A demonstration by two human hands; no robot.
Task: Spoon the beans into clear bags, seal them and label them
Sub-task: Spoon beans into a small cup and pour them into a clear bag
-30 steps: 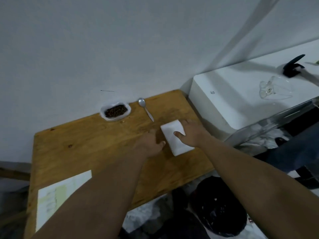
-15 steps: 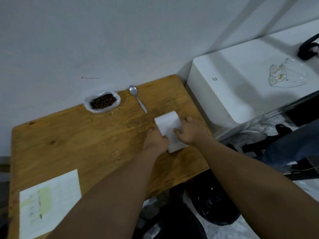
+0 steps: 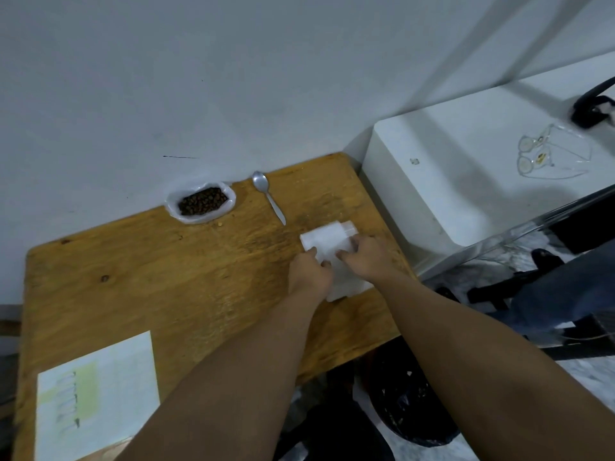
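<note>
On the wooden desk (image 3: pixel 166 277), a white printed sheet of paper (image 3: pixel 96 394) lies at the near left corner. Further back, the dark brown beans (image 3: pixel 202 201) sit in a crumpled white plastic container, with a slim metal spoon (image 3: pixel 268 201) just beside it, untouched. The left hand (image 3: pixel 307 272) curls thumb and fingers onto the near left edge of a pale flat stack of plastic bags (image 3: pixel 327 242). The right hand (image 3: pixel 369 261) pinches the stack's top from the other side. The step looks like peeling off one bag. It is best to pin the pile with one hand, rub the top layer loose with a thumb, and lift only that.
</note>
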